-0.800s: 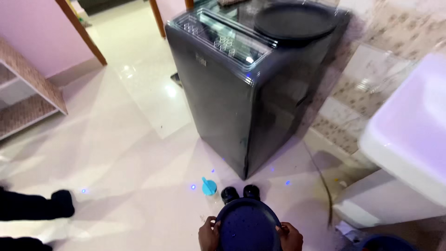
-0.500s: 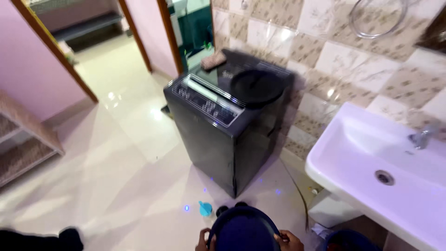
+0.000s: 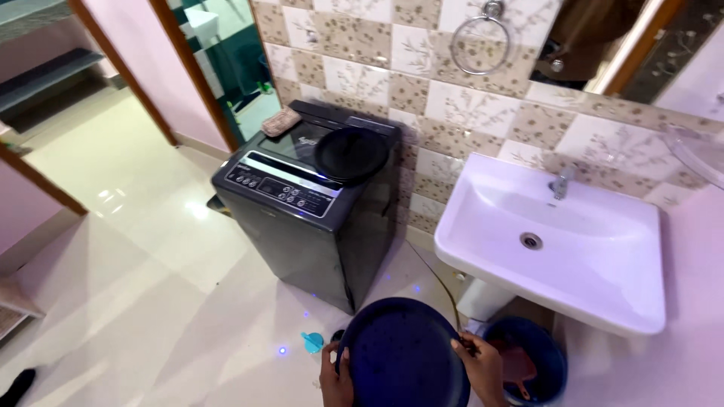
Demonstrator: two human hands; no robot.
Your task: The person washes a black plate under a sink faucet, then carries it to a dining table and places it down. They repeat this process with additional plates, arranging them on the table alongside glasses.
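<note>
I hold a round dark blue lid (image 3: 403, 354) flat in front of me with both hands. My left hand (image 3: 334, 378) grips its left rim and my right hand (image 3: 480, 368) grips its right rim. A dark grey top-loading washing machine (image 3: 313, 207) stands ahead against the tiled wall, with a round black lid (image 3: 350, 153) lying on its top. Just right of my right hand, a blue bucket (image 3: 528, 365) sits on the floor under the sink.
A white wall-mounted sink (image 3: 558, 241) with a tap (image 3: 559, 183) hangs at right. A small teal cup (image 3: 312, 342) lies on the glossy floor near the washer. Open doorways (image 3: 226, 60) lead off at upper left. A towel ring (image 3: 483, 38) hangs on the wall.
The view has tilted up and swung right, bringing the sink, tiled wall and bucket into sight. My hands still hold the blue lid the same way.
</note>
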